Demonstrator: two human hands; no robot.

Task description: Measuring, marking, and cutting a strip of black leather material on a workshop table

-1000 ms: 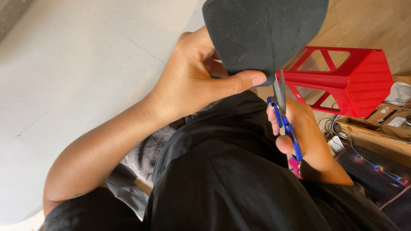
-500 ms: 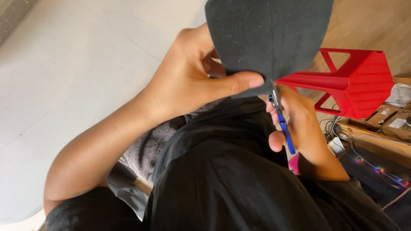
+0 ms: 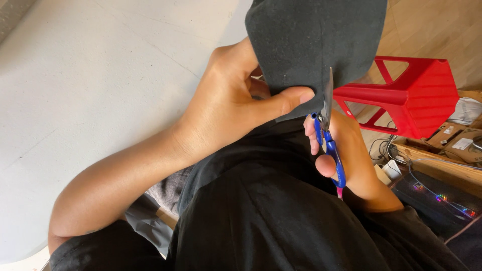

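A red plastic stool [image 3: 419, 98] lies on its side on the wooden floor [image 3: 432, 27]. Beside it sit cardboard boxes [image 3: 459, 143], white cables [image 3: 396, 163] and a dark surface carrying small coloured lights [image 3: 442, 198]. A pale grey tabletop [image 3: 85, 85] fills the left.

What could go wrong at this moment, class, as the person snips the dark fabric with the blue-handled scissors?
1. The left hand pinches the dark fabric with its thumb tip right beside the scissors blade, so a slip might nick the thumb.
2. The fabric is held up in the air, unsupported, so the cut may wander.
3. The right hand works just above the black garment on the lap, which might get snagged.
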